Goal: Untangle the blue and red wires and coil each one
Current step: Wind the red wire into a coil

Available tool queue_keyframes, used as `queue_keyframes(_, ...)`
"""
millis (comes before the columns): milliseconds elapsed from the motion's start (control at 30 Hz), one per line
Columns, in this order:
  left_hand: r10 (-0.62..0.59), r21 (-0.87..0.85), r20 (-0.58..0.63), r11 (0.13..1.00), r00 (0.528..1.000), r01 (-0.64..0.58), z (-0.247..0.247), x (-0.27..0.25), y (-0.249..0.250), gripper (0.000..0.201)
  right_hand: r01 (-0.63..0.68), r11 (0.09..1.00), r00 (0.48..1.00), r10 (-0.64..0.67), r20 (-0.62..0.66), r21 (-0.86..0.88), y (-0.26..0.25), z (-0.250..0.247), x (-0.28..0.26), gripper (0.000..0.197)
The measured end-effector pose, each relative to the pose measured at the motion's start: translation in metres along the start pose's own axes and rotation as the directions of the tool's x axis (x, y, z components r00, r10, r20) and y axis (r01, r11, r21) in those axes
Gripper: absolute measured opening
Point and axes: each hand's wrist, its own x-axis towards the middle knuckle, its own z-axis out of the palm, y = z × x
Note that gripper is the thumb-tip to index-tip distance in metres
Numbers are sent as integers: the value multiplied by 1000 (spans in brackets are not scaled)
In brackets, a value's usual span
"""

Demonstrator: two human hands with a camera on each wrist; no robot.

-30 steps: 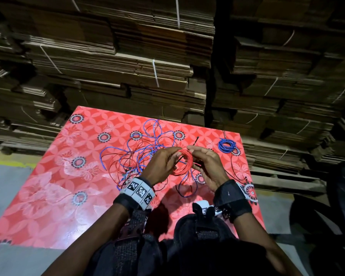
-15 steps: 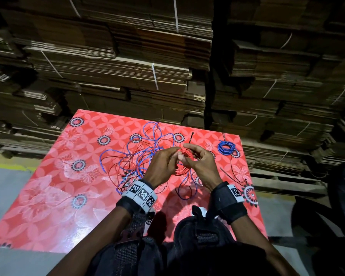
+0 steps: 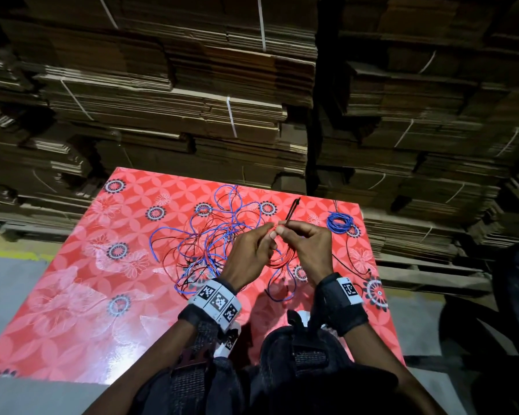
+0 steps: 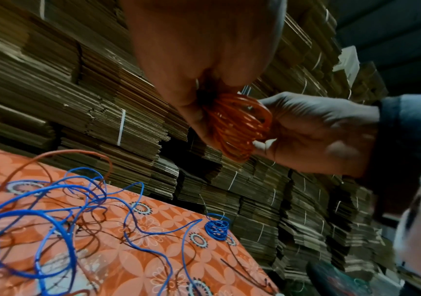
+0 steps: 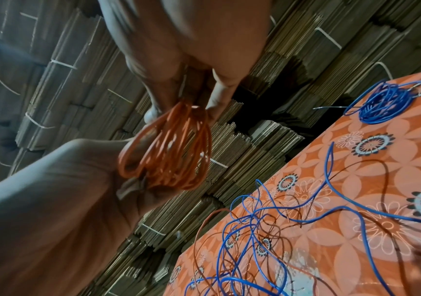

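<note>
Bench [image 3: 72, 310]: wide bare cloth on its left half. Loose tangle of wires [image 3: 210, 235] lies mid-bench; blue coil [image 3: 339, 222] near the far right edge. Both hands, left [image 3: 249, 256] and right [image 3: 309, 250], pinch the red coil [image 4: 239, 128] above the bench.

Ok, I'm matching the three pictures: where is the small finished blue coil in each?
Head: blue coil at the far right of the red floral tablecloth.
Left wrist: blue coil lower centre, by the cloth's far edge.
Right wrist: blue coil upper right.
Shared landmark: the red coil held in both hands.
</note>
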Motion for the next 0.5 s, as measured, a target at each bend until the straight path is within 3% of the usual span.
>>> queue_keyframes(100,-110,-67,65,991,992,114,-1,1,1,42,-2,999,1000,1,25,41,-3,-2,1,12)
queue_keyframes(233,-81,-23,128,996,988,85,-8,9,2,56,-10,998,995,5,101,55,-4,-4,1,15)
queue_keyframes(333,-111,-220,143,965,983,141,-7,23,7,47,-48,997,987,39,157,56,-5,-3,0,17)
queue_keyframes(433,-216,-266,159,930,963,253,-4,30,20,20,-48,997,988,39,151,58,-6,0,0,15)
queue_keyframes(500,-256,-308,95,912,962,273,1,27,23,18,-51,996,993,42,112,77,-7,0,2,16)
